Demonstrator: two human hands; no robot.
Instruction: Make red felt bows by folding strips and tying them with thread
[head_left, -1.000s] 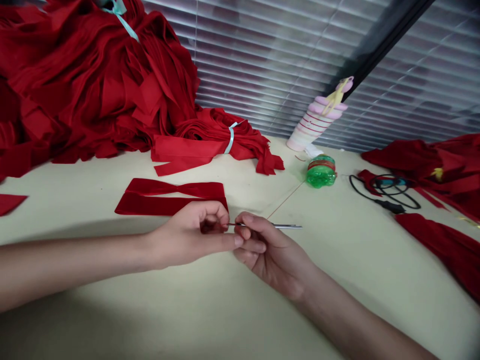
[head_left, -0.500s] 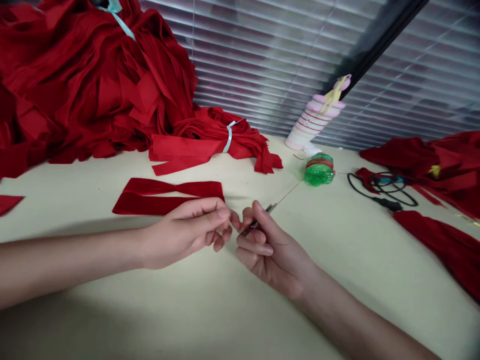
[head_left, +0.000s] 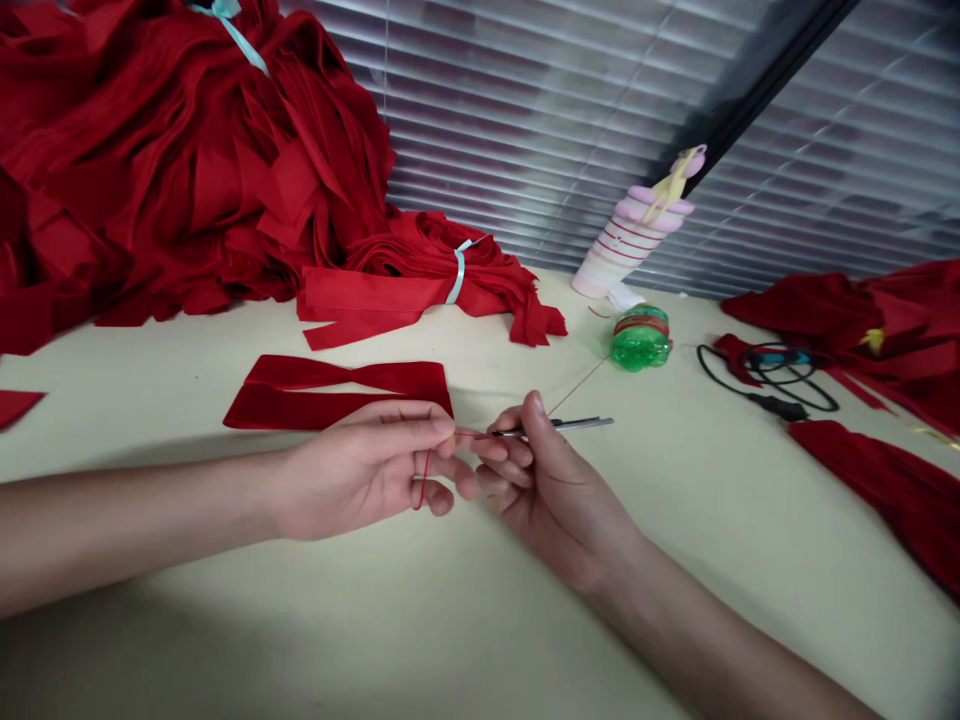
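Left hand [head_left: 360, 470]: pinched a red thread [head_left: 578, 386] between thumb and index finger; a loop of it hung across the other fingers, which were loosely bent.
Right hand [head_left: 562, 490]: grasped a slim metal tool [head_left: 586, 424] against its fingers with the thumb; the bright end stuck out to the right, the dark end pointed at the left hand.
Thread: ran taut across the short gap between the hands; another length slanted from the right hand up to a green plastic spool [head_left: 641, 350], wound with more red.
Fabric loop: a dark red fabric loop [head_left: 322, 412] lay flat on the pale tabletop [head_left: 375, 620], just beyond the left hand.
Red bundles: a small bundle [head_left: 405, 295], tied with pale blue ribbon [head_left: 460, 272], lay beside a large heap [head_left: 187, 190] at the left.
Back edge: a pink-and-white cylinder [head_left: 619, 245] leaned near the blinds [head_left: 510, 120].
Right side: a coiled black cable [head_left: 780, 408] lay beside more red fabric [head_left: 885, 500].
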